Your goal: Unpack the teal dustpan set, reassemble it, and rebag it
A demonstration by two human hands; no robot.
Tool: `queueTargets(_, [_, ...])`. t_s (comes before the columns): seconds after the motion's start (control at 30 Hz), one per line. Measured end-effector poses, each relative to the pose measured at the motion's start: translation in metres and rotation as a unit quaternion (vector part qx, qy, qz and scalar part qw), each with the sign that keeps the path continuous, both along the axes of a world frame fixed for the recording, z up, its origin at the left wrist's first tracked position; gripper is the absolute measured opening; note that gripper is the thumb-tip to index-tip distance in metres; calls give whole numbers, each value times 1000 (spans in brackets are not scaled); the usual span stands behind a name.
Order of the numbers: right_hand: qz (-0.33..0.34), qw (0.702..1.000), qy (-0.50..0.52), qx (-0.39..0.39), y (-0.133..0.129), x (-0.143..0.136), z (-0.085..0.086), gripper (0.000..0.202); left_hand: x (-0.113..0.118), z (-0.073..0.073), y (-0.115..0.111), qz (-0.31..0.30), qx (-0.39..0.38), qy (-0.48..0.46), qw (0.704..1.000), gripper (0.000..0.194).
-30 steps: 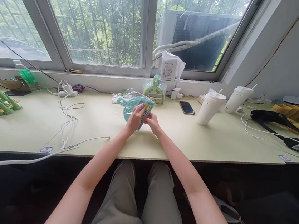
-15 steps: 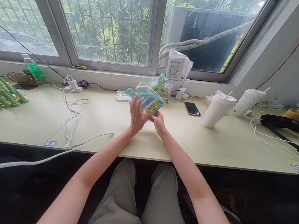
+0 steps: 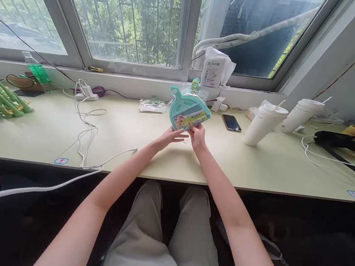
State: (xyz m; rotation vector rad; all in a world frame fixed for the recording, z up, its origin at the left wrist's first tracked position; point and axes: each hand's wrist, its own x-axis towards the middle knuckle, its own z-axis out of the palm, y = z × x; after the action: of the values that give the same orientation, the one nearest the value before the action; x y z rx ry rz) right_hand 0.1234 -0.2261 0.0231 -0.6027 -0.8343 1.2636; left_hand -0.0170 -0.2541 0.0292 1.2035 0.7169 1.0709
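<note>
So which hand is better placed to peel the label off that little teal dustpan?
Probably the left hand: it is open, with its fingertips just below the label. The right hand pinches the lower edge of the dustpan, holding it upright above the desk.

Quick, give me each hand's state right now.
Left hand: open, fingertips at the teal dustpan set.
Right hand: shut on the teal dustpan set's lower edge.
</note>
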Motion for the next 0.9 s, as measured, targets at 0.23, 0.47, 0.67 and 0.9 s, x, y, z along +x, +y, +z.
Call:
queueTargets(0.23, [30,999,-28,5,-3,1,3,22,-3,4,9,87,64,-107,988,51])
queueTargets(0.47, [34,998,-52,3,-7,-1,4,25,-9,6,5,75,97,-112,986,58])
queueTargets(0.67, [39,998,-44,11,-7,0,4,25,-12,5,5,54,87,-111,988,59])
queueTargets(0.9, [26,999,-31,8,-5,-1,0,23,-14,1,7,20,73,-113,991,57])
